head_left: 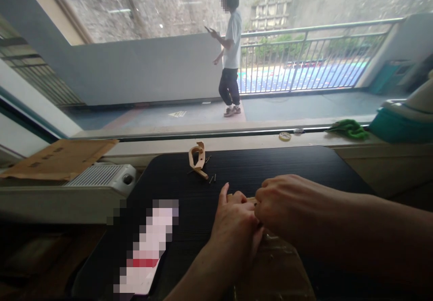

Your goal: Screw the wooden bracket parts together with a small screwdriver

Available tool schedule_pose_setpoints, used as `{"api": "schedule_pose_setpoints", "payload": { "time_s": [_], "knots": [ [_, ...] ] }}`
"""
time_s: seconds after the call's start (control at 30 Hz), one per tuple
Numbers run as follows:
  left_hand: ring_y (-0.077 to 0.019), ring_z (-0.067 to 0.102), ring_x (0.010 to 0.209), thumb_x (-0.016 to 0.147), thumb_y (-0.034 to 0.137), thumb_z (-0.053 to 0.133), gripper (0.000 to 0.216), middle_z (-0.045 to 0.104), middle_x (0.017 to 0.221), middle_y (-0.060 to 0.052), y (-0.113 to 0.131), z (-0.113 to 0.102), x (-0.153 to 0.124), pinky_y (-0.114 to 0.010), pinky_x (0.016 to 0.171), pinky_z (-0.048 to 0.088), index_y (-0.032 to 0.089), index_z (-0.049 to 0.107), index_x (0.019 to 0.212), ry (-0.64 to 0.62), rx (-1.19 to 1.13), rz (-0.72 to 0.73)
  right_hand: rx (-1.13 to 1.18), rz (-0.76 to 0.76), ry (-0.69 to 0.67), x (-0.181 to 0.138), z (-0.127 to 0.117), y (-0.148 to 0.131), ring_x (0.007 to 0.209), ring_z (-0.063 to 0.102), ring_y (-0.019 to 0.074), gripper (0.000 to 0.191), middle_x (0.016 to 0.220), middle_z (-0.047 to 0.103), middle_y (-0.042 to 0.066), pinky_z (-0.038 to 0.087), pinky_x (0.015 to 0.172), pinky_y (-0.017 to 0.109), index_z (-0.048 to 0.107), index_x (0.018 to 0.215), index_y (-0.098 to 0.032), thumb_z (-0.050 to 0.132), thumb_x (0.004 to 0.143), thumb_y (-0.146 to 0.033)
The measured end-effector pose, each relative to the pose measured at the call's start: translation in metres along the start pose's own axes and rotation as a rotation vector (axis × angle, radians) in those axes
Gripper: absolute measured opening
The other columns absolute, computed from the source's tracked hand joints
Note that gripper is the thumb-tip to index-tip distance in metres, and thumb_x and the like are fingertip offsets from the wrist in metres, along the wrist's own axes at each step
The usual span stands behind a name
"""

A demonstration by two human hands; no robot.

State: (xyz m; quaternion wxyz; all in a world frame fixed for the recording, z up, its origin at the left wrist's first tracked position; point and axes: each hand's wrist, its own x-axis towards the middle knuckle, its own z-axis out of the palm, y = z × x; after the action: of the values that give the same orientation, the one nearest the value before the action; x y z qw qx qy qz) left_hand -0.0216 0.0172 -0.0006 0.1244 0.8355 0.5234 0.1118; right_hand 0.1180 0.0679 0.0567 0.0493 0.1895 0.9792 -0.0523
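No words or numbers are legible: a triangular sign [177, 114] marks the walkway floor [280, 107]; dark print [58, 150] on the cardboard [79, 156] is blurred.

Left hand [235, 219], one finger raised, against curled right hand [286, 204].

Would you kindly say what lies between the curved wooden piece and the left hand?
Two thin metal pieces lie there on the table, in the head view.
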Motion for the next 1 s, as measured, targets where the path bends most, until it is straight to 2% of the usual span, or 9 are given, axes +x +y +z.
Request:
{"api": "schedule_pose_setpoints", "payload": {
  "time_s": [0.23, 0.5, 0.7, 1.0],
  "knots": [
    [-0.0208, 0.053, 0.087, 0.077, 0.029, 0.058, 0.012, 0.066, 0.077, 0.001, -0.003, 0.004, -0.001, -0.058, 0.105, 0.014, 0.024, 0.064, 0.069, 0.050, 0.002, 0.031, 0.007, -0.035, -0.025, 0.000, -0.004, -0.004, 0.049, 0.047, 0.0102, 0.013, 0.057, 0.058, 0.000, 0.023, 0.048, 0.027, 0.057, 0.056, -0.016, 0.057, 0.068, -0.010],
    [-0.0222, 0.054, 0.088, 0.081, 0.032, 0.056, 0.017, 0.066, 0.073, -0.001, -0.001, -0.001, 0.001, -0.059, 0.104, 0.015, 0.024, 0.067, 0.070, 0.030, 0.018, 0.045, 0.001, 0.058, -0.064, -0.005, -0.014, -0.015, 0.055, 0.051, 0.0115, 0.011, 0.064, 0.062, 0.001, 0.027, 0.053, 0.027, 0.061, 0.064, -0.016, 0.056, 0.072, -0.010],
    [-0.0223, 0.055, 0.086, 0.078, 0.028, 0.057, 0.014, 0.065, 0.071, -0.002, 0.001, -0.003, 0.001, -0.058, 0.104, 0.017, 0.022, 0.066, 0.068, 0.025, 0.047, 0.029, -0.099, 0.127, -0.182, -0.005, -0.028, -0.024, 0.058, 0.054, 0.0136, 0.015, 0.063, 0.062, 0.004, 0.026, 0.052, 0.027, 0.063, 0.065, -0.014, 0.053, 0.075, -0.008],
    [-0.0222, 0.056, 0.086, 0.079, 0.024, 0.054, 0.015, 0.066, 0.073, -0.003, 0.001, -0.004, 0.000, -0.060, 0.103, 0.019, 0.021, 0.066, 0.070, 0.037, 0.069, 0.065, -0.092, 0.138, -0.129, -0.009, -0.027, -0.029, 0.058, 0.053, 0.0130, 0.016, 0.063, 0.062, 0.005, 0.027, 0.054, 0.027, 0.064, 0.065, -0.012, 0.052, 0.074, -0.005]
  ]
}}
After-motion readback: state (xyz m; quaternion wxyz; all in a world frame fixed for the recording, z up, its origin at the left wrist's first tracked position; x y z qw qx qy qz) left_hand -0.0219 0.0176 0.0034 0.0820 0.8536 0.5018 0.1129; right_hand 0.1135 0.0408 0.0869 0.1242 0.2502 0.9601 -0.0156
